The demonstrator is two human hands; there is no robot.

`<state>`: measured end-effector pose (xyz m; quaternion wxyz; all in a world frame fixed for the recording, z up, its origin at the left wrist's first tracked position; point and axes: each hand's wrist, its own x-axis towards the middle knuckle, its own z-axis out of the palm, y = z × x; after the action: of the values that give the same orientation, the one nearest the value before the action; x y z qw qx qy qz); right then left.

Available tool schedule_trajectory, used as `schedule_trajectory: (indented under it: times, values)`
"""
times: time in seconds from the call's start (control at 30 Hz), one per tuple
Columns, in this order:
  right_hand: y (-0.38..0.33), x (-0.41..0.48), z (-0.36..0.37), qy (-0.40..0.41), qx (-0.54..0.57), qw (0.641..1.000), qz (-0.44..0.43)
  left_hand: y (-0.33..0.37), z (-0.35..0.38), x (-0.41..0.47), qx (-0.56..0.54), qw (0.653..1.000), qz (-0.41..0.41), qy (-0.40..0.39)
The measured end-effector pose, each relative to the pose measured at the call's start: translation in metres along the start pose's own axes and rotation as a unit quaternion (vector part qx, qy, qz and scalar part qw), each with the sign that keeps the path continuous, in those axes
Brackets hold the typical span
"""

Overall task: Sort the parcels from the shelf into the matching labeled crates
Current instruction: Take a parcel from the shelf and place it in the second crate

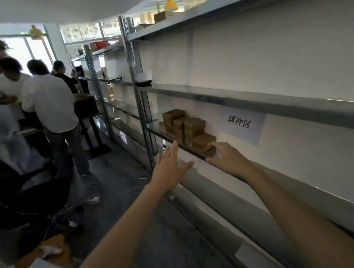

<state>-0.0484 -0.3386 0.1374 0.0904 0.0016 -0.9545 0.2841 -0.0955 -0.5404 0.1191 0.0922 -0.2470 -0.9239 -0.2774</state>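
The brown parcels (184, 126) sat stacked in uneven steps on the shelf (165, 137), a paper label (243, 125) taped to the back wall just right of the stack. Both arms reached toward the stack, likely to flank it for a two-handed lift. The left hand (171, 168) hung flat just below the stack's left side, fingers straight and together, thumb out, holding nothing. The right hand (228, 158) lay at the stack's near end, fingers loosely spread toward the lowest parcel; whether they touched it, I could not tell. No crates were in view.
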Motion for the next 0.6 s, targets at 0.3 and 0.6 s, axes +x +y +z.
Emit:
schedule_trajectory:
  times: [0.3, 0.6]
  values:
    - [0.029, 0.134, 0.056, -0.002, 0.002, 1.000, 0.031, -0.081, 0.047, 0.103, -0.053, 0.998, 0.007, -0.018]
    - [0.120, 0.287, 0.091, 0.010, 0.033, 0.994, 0.108, -0.141, 0.117, 0.268, -0.029, 0.996, -0.004, -0.080]
